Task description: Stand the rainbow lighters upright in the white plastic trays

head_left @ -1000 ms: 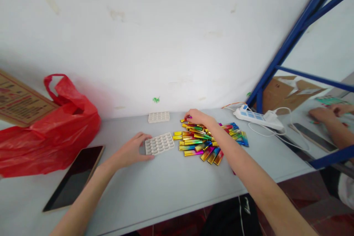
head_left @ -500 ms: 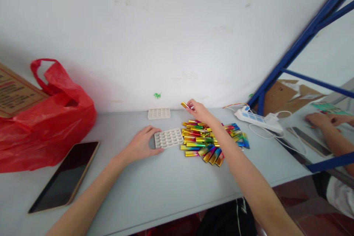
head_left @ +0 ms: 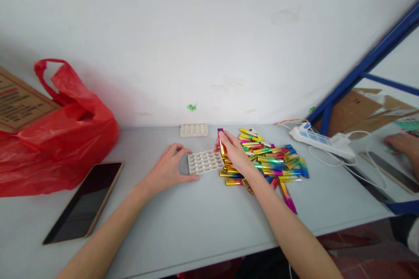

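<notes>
A white tray with rows of round holes (head_left: 205,161) lies flat on the grey table (head_left: 203,218). My left hand (head_left: 168,170) rests at its left edge, fingers curled round the tray's side. My right hand (head_left: 231,148) pinches one shiny gold and pink stick (head_left: 221,140), held nearly upright just above the tray's right end. Behind and to the right of that hand lies a heap of several shiny rainbow-coloured sticks (head_left: 271,161). A second white holed tray (head_left: 194,130) sits by the wall.
A red plastic bag (head_left: 55,130) bulges at the left, with a cardboard box (head_left: 19,104) behind it. A dark tablet (head_left: 87,200) lies at front left. A white power strip (head_left: 319,141) with cables sits at right. Another person's hand (head_left: 401,144) shows beyond the blue frame (head_left: 360,67).
My right hand has carried the picked stick from near the wall back and down to the tray's right end, turning it upright. My left hand has stayed on the tray.
</notes>
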Demonstrator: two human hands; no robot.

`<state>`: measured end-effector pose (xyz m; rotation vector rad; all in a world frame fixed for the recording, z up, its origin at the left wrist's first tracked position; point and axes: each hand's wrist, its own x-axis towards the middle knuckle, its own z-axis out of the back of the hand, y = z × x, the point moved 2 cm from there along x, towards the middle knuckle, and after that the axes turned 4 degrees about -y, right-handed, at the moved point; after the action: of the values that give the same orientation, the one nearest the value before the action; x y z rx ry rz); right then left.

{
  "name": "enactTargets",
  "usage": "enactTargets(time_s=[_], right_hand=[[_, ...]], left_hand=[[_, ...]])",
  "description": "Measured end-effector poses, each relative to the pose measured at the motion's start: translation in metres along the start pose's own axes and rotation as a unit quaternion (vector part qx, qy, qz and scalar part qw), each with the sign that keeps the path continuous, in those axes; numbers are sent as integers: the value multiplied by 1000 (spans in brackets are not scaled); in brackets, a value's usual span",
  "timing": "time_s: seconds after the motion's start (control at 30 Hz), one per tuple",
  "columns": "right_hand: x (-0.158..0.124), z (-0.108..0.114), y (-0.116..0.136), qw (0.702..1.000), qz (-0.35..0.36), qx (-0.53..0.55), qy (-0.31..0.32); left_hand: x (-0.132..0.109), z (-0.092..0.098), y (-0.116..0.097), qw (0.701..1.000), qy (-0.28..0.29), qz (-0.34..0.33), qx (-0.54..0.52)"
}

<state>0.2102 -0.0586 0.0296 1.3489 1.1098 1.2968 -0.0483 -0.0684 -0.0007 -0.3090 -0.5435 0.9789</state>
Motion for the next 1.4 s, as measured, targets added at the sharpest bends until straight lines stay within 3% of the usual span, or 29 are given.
enactTargets(time_s=[0.13, 0.23, 0.37, 0.5, 0.73, 1.03, 1.4], right_hand=[[-14, -8, -4, 993, -49, 57, 92], [-20, -14, -2, 989, -87, 52, 109], [-28, -19, 3, 995, -10, -68, 66], [-37, -21, 12, 977, 88, -195, 3], [-37, -21, 6, 961, 83, -263, -23], [-35, -21, 6, 958, 91, -268, -40], [-41, -24, 9, 957, 95, -275, 4]], left_hand=[[-1, 1, 1, 1000, 3, 15, 16], [-2, 1, 2, 999, -2, 12, 34], [-4, 0, 1, 999, -8, 5, 37], [-4, 1, -1, 1000, -2, 9, 27], [-4, 3, 1, 1000, 4, 1, 11], [-4, 12, 4, 1000, 15, 5, -1], [-6, 17, 3, 1000, 21, -3, -15]])
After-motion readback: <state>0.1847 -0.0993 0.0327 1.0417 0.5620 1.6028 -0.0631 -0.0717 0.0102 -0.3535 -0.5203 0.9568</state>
